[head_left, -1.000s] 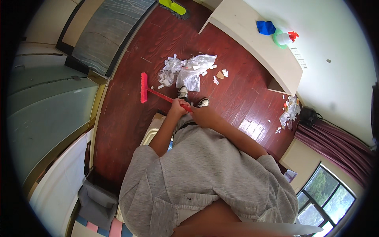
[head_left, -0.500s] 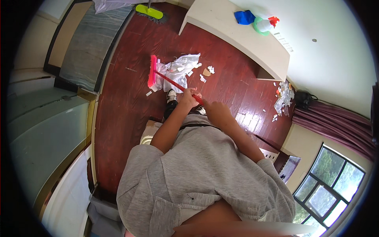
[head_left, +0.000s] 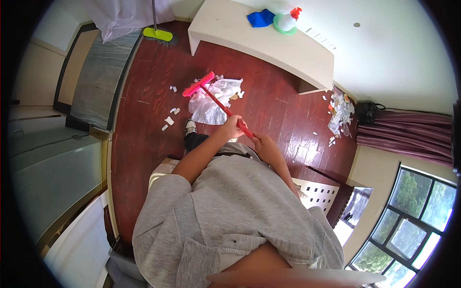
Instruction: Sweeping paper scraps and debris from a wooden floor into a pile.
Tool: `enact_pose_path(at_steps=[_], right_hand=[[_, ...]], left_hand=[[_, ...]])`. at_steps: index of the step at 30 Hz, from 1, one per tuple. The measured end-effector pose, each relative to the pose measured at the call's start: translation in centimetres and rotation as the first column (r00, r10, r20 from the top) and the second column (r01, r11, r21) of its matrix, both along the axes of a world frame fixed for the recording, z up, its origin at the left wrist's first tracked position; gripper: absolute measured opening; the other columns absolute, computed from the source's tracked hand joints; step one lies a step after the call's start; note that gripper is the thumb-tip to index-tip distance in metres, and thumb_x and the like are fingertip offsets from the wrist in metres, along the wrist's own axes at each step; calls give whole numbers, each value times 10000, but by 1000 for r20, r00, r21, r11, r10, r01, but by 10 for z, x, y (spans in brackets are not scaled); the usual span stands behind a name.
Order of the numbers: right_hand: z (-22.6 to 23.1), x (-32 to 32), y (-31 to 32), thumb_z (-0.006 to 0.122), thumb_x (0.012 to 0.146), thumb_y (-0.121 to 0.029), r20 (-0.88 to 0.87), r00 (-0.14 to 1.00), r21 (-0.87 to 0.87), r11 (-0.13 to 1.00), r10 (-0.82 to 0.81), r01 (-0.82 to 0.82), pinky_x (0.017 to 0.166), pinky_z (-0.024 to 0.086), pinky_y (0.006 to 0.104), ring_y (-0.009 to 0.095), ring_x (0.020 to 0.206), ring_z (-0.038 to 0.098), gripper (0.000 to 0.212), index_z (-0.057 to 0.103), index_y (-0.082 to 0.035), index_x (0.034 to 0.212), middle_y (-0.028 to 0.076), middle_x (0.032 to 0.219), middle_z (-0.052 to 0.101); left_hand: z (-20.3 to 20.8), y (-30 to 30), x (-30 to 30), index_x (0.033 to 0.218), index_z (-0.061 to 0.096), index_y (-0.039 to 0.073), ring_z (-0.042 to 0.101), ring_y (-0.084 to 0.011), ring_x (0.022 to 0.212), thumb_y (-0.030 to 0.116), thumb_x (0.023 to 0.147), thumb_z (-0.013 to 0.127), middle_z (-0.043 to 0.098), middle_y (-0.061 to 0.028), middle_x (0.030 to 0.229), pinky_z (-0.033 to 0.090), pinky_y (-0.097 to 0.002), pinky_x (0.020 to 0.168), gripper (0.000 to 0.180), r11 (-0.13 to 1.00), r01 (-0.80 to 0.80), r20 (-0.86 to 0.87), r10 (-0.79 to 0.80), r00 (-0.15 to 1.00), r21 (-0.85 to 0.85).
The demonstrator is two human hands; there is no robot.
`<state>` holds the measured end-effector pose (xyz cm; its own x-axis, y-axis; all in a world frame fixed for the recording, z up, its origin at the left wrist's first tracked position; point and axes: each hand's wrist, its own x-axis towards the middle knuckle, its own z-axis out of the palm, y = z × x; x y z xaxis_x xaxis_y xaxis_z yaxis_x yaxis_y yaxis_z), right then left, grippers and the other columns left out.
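A broom (head_left: 214,97) with a pink-red head and a red handle slants across the floor ahead of me. My left hand (head_left: 234,126) is closed round the handle partway up. Nearer my body, my right hand (head_left: 265,146) wraps round its upper end. The bristle head lies at the far edge of a crumpled white plastic bag (head_left: 211,109), partly over it. White paper scraps (head_left: 169,120) are scattered left of the bag, and a few more bits show at its right side.
A cream desk (head_left: 269,53) stands ahead, bearing a blue cloth (head_left: 261,18) and a spray bottle (head_left: 288,22). A green mop (head_left: 157,34) stands far left. More litter (head_left: 340,115) lies by the right wall, near a black bag (head_left: 369,112) and purple curtain (head_left: 403,146). A perforated white panel (head_left: 318,194) is at my right.
The broom head has swung right and turned, from the bag's left side to its far edge. Paper scraps now lie apart on the left. Both hands still grip the handle; the view has shifted.
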<state>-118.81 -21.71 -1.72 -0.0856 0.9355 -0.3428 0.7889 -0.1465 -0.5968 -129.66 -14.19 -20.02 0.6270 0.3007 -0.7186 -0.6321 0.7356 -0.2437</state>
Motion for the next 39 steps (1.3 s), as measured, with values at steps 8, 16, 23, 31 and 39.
enact_pose_path(at_steps=[8, 16, 23, 31, 39], right_hand=[[-23, 52, -25, 388, 854, -173, -454, 93, -873, 463, -886, 153, 367, 274, 170, 47, 445, 355, 203, 498, -50, 972, -4, 659, 477], [-5, 16, 16, 378, 797, -77, -103, -368, -933, 218, -924, -286, 330, 255, 161, 31, 423, 333, 147, 447, 15, 888, -3, 629, 423], [6, -6, 36, 393, 822, -93, -102, -258, -936, 180, -961, -301, 299, 233, 161, 26, 389, 305, 85, 440, -24, 806, -36, 560, 349], [-50, -8, 80, 418, 828, -107, -398, 401, -847, 499, -825, 187, 275, 195, 164, 31, 358, 286, 99, 451, -29, 878, -32, 533, 331], [-147, -14, 173, 441, 816, -87, -393, 529, -782, 576, -752, 238, 283, 192, 167, 41, 374, 308, 47, 452, -49, 789, -22, 537, 351]], left_hand=[[17, -1, 45, 691, 466, 89, 435, -132, 505, 201, 801, 463, 472, -26, 590, 391, -288, 515, 157, 642, 683, -626, -383, 680, 348], [15, 11, 28, 654, 472, 89, 392, -89, 448, 288, 816, 456, 449, -10, 536, 328, -252, 436, 256, 515, 600, -535, -290, 794, 612], [28, 13, -20, 690, 528, 79, 444, -93, 480, 312, 809, 478, 498, -9, 590, 357, -233, 436, 266, 481, 539, -541, -149, 828, 691], [-38, 24, -116, 946, 475, 88, 513, -101, 614, 351, 821, 455, 532, -21, 755, 425, -237, 505, 292, 839, 259, -495, 13, 869, 478], [-160, -98, -178, 965, 454, 65, 557, -169, 690, 286, 829, 475, 502, -58, 778, 506, -313, 604, 261, 754, -132, -526, 560, 640, 643]])
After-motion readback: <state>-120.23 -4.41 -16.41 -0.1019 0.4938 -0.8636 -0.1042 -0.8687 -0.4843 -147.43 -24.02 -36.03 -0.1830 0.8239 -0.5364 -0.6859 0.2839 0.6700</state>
